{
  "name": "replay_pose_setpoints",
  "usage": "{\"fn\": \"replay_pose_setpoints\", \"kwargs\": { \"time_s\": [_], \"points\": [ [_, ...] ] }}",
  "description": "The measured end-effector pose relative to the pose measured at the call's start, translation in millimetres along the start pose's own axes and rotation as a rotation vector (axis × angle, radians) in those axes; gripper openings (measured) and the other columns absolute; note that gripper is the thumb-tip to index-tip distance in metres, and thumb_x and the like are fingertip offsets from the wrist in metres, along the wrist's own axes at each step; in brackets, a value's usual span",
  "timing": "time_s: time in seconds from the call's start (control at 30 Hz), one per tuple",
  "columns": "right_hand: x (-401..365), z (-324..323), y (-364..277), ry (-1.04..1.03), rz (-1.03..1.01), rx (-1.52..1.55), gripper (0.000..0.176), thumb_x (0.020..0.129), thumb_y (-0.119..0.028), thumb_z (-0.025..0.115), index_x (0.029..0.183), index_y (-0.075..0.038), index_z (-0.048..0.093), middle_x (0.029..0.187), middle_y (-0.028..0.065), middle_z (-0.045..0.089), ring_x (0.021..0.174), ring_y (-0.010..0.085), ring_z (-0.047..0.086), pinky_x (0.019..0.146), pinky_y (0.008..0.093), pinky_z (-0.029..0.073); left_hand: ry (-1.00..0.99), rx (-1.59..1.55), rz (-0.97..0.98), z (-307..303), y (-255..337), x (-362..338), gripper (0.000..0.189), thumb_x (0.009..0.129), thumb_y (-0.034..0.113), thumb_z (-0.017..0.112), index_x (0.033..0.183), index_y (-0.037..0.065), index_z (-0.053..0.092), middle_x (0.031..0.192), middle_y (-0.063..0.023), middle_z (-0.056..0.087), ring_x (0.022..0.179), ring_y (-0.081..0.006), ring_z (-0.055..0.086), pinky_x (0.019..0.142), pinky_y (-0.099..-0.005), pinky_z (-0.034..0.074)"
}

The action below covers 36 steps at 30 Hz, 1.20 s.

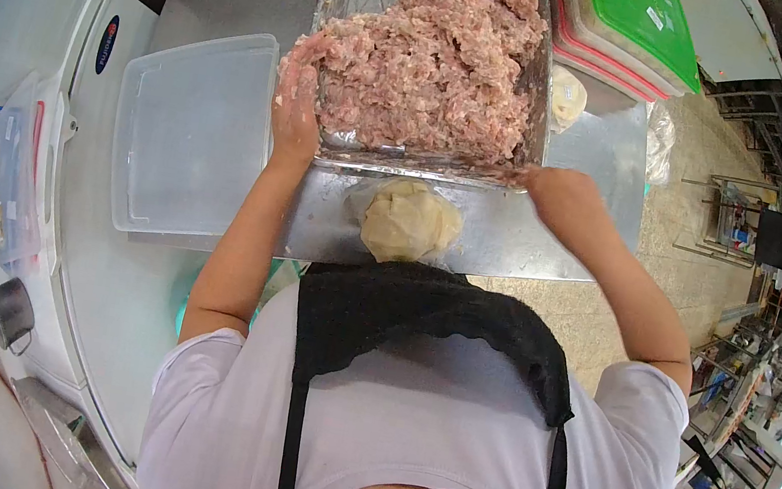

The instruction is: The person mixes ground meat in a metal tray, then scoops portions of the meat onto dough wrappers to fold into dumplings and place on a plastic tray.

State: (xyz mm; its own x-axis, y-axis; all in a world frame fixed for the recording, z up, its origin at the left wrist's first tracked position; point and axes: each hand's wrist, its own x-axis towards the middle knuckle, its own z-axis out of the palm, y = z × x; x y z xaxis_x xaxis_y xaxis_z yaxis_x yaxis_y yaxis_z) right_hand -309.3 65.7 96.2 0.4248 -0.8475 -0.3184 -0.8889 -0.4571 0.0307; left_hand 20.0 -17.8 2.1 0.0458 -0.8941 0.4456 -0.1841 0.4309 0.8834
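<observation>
A metal tray (420,163) heaped with pale pink ground meat (427,68) sits on the steel table. My left hand (299,101) lies along the tray's left side, fingers extended, with bits of meat on the skin. At the tray's near right corner, my right hand (564,202) is closed around a narrow, meat-smeared thing that runs along the near rim; its exact shape is unclear. Between my forearms, close to my apron, rests a pale dough-like lump (410,221), apparently in clear plastic.
A translucent lid (190,134) lies left of the tray and overhangs the table's near edge. Stacked containers with a green lid (652,20) stand at the right, near another pale round lump (566,99). A white appliance (104,202) is at the left.
</observation>
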Motion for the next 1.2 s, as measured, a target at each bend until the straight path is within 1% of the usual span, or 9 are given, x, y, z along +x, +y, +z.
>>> {"fn": "replay_pose_setpoints", "kwargs": {
  "time_s": [0.23, 0.43, 0.5, 0.7, 0.77, 0.9, 1.0, 1.07, 1.2],
  "points": [
    [-5.8, -50.7, 19.6, 0.059, 0.059, -0.253, 0.025, 0.09, -0.028, 0.055, 0.079, -0.008, 0.065, 0.072, 0.0103, 0.063, 0.068, 0.0279, 0.065, 0.058, 0.0399, 0.05, 0.028, 0.067, -0.004, 1.1, -1.5, -0.9, 0.049, 0.102, 0.036, 0.031, 0.127, -0.001, 0.051, 0.119, -0.0139, 0.057, 0.115, -0.0241, 0.051, 0.106, -0.0394, 0.032],
    [24.8, -12.7, 53.6, 0.078, -0.115, -0.232, 0.019, 0.089, -0.018, 0.052, 0.079, -0.007, 0.064, 0.07, 0.0112, 0.063, 0.069, 0.0283, 0.066, 0.059, 0.0407, 0.052, 0.005, 0.065, -0.019, 1.8, -6.9, 0.2, 0.049, 0.102, 0.037, 0.031, 0.127, -0.002, 0.05, 0.121, -0.014, 0.055, 0.116, -0.0242, 0.051, 0.105, -0.0392, 0.034],
    [40.4, -5.3, 57.7, 0.215, -0.227, -0.296, 0.019, 0.09, -0.02, 0.05, 0.082, -0.008, 0.062, 0.073, 0.0106, 0.063, 0.071, 0.0281, 0.065, 0.059, 0.0407, 0.052, 0.015, 0.044, -0.036, 1.1, -7.9, -2.1, 0.05, 0.102, 0.037, 0.03, 0.127, -0.002, 0.05, 0.122, -0.0142, 0.055, 0.117, -0.0243, 0.051, 0.104, -0.0389, 0.035],
    [82.1, -10.7, 89.7, 0.176, -0.248, -0.334, 0.017, 0.089, -0.026, 0.053, 0.091, -0.011, 0.061, 0.08, 0.0052, 0.059, 0.077, 0.0232, 0.062, 0.06, 0.0387, 0.05, -0.008, 0.087, 0.013, 1.7, -10.6, -2.3, 0.051, 0.102, 0.037, 0.031, 0.128, -0.004, 0.048, 0.125, -0.0151, 0.054, 0.116, -0.0246, 0.052, 0.104, -0.0387, 0.035],
    [84.8, -24.6, 93.0, 0.233, -0.328, -0.373, 0.024, 0.09, -0.033, 0.053, 0.089, -0.012, 0.063, 0.079, 0.0043, 0.059, 0.074, 0.0234, 0.063, 0.059, 0.0384, 0.05, 0.025, -0.011, -0.045, 3.1, -11.0, -5.2, 0.05, 0.099, 0.037, 0.039, 0.126, -0.003, 0.052, 0.124, -0.0145, 0.056, 0.118, -0.0253, 0.049, 0.105, -0.039, 0.032],
    [98.7, -21.2, 124.2, 0.257, -0.298, -0.354, 0.032, 0.089, -0.042, 0.054, 0.084, -0.012, 0.066, 0.073, 0.0049, 0.06, 0.067, 0.0253, 0.063, 0.056, 0.0397, 0.048, 0.025, 0.005, -0.054, 6.2, 2.2, -8.6, 0.051, 0.099, 0.038, 0.039, 0.125, -0.003, 0.052, 0.123, -0.0139, 0.056, 0.118, -0.0247, 0.049, 0.105, -0.0381, 0.033],
    [109.0, -24.7, 129.7, 0.29, -0.076, -0.411, 0.037, 0.087, -0.043, 0.056, 0.077, -0.009, 0.067, 0.067, 0.0083, 0.062, 0.064, 0.0286, 0.063, 0.054, 0.0412, 0.048, 0.02, -0.021, -0.023, 9.0, 1.0, -13.2, 0.047, 0.097, 0.036, 0.044, 0.126, 0.0, 0.052, 0.124, -0.0159, 0.055, 0.119, -0.0274, 0.049, 0.104, -0.0384, 0.033],
    [102.7, -42.4, 117.4, 0.263, -0.074, -0.455, 0.033, 0.085, -0.04, 0.059, 0.075, -0.01, 0.068, 0.065, 0.0082, 0.063, 0.064, 0.0283, 0.065, 0.053, 0.0398, 0.049, -0.051, 0.329, 0.027, 12.2, 7.8, -14.0, 0.045, 0.094, 0.035, 0.05, 0.128, 0.005, 0.052, 0.128, -0.0185, 0.052, 0.123, -0.0313, 0.046, 0.105, -0.0422, 0.031],
    [74.5, -96.1, 84.9, 0.211, -0.014, -0.541, 0.029, 0.08, -0.037, 0.063, 0.069, -0.011, 0.069, 0.064, 0.0078, 0.064, 0.066, 0.0264, 0.067, 0.053, 0.0375, 0.05, -0.147, 0.459, 0.096, 17.6, 9.9, -9.1, 0.047, 0.091, 0.035, 0.054, 0.131, 0.01, 0.05, 0.135, -0.021, 0.045, 0.126, -0.0367, 0.04, 0.105, -0.047, 0.029]
  ]
}}
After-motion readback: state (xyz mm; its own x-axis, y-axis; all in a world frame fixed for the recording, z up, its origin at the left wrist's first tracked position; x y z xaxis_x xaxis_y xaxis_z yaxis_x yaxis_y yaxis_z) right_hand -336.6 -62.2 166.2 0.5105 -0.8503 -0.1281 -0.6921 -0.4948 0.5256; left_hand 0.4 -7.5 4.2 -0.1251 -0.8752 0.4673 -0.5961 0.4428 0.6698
